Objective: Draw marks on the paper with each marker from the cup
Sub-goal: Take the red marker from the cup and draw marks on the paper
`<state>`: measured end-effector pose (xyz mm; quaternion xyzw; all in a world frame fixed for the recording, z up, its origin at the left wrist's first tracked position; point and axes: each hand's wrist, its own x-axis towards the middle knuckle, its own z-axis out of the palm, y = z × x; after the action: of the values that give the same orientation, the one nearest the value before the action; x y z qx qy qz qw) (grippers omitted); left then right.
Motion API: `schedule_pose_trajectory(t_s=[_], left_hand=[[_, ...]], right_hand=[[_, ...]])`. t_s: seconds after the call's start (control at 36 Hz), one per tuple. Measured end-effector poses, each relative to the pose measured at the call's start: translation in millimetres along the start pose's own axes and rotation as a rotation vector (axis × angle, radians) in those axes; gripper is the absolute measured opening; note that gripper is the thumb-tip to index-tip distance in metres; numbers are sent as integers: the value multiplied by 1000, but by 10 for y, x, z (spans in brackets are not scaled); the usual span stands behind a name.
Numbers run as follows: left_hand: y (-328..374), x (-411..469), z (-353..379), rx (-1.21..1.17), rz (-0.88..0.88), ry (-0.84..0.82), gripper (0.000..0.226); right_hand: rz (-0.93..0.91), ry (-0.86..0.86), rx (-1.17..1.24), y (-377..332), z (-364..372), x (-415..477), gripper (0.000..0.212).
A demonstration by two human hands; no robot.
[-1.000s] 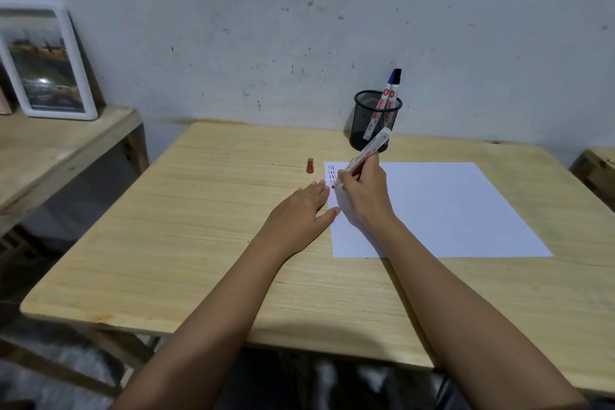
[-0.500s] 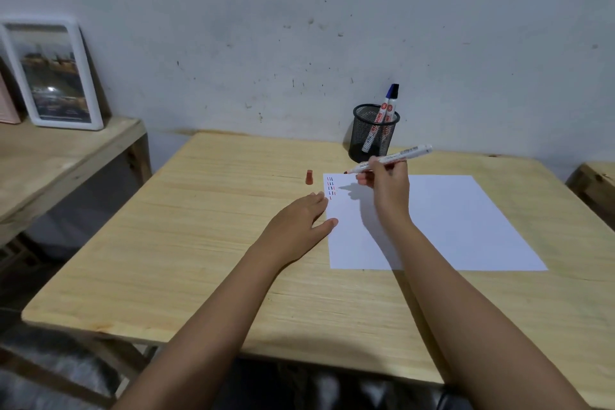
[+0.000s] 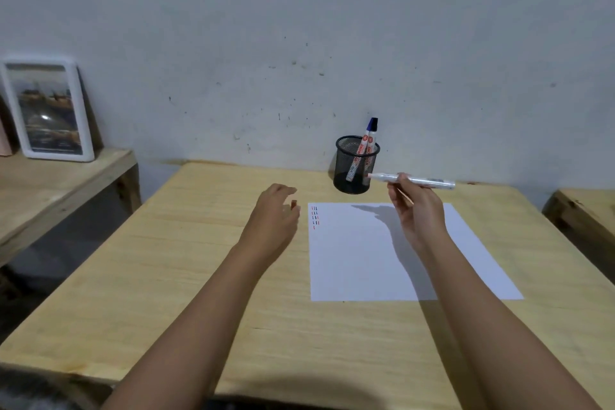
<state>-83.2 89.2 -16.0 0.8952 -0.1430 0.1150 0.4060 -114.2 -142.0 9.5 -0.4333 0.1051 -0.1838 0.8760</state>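
A white sheet of paper (image 3: 366, 260) lies on the wooden table (image 3: 199, 276), with short black, blue and red marks (image 3: 315, 217) in its top left corner. My right hand (image 3: 416, 210) holds an uncapped white marker (image 3: 412, 179) level above the paper, red tip pointing left toward the black mesh cup (image 3: 355, 164). Two capped markers (image 3: 366, 143) stand in the cup. My left hand (image 3: 274, 220) hovers open over the table left of the paper, fingers spread around the small red cap (image 3: 293, 204), which is partly hidden.
A white-framed picture (image 3: 48, 110) leans against the wall on a lower wooden shelf (image 3: 50, 183) at the left. Another wooden piece (image 3: 585, 206) shows at the right edge. The grey wall stands just behind the cup.
My right hand lifted the marker off the paper and moved it right, turning it level. My left hand rose from the table and reached forward to the red cap.
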Motion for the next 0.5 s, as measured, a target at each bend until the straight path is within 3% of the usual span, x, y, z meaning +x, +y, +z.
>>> schedule_pose_trajectory(t_s=[0.19,0.33,0.42,0.5], left_hand=[[-89,207,55,89,-73,-118,42],[-116,248,96,180,-61,-125,11],[-67,260,97,110,-99,-78,14],[94,283,60,-175,-190,39,10]], right_hand=[[3,-17,110,6,-73,49,2],[50,27,215,21,-65,32,8],[56,44,247,15,-61,30,13],[55,34,222,-17,-71,54,8]])
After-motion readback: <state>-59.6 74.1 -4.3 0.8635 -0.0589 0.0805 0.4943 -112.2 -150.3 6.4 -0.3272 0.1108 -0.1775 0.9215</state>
